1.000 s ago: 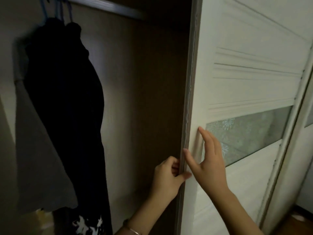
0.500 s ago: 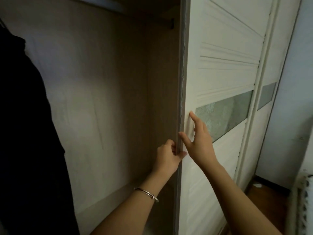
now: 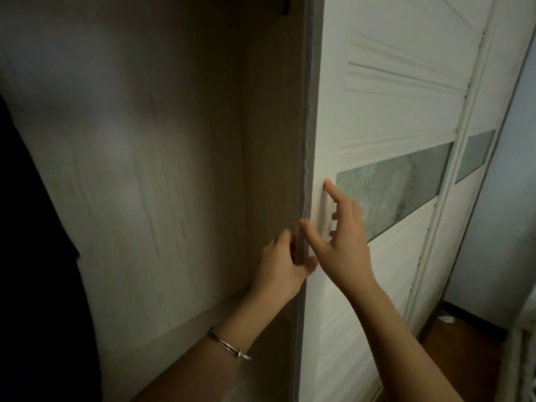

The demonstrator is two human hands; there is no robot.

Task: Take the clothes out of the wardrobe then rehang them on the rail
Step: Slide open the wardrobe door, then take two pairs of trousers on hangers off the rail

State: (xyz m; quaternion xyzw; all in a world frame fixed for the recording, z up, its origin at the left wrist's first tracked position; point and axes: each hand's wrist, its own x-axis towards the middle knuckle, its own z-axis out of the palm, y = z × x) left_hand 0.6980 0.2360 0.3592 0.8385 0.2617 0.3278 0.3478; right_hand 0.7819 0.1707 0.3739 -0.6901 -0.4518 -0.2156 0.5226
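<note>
A white sliding wardrobe door (image 3: 377,111) with a frosted glass band stands at the right of the open wardrobe. My left hand (image 3: 282,268) grips the door's grey edge from inside, thumb on the front face. My right hand (image 3: 339,236) lies flat on the door front with fingers spread, its fingertips in the recessed handle beside the glass band. A dark garment (image 3: 37,256) hangs at the far left edge, mostly cut off. The rail is out of view except for its dark end bracket (image 3: 285,5) at the top.
The wardrobe's pale wood back panel (image 3: 130,169) and side wall (image 3: 269,126) are bare. A second door panel (image 3: 475,152) sits further right, then a grey wall (image 3: 504,227) and brown floor (image 3: 458,349) at the bottom right.
The view has swung right: the hanging clothes slid off to the left edge and more of the door and room came into view. Both hands stay on the door edge.
</note>
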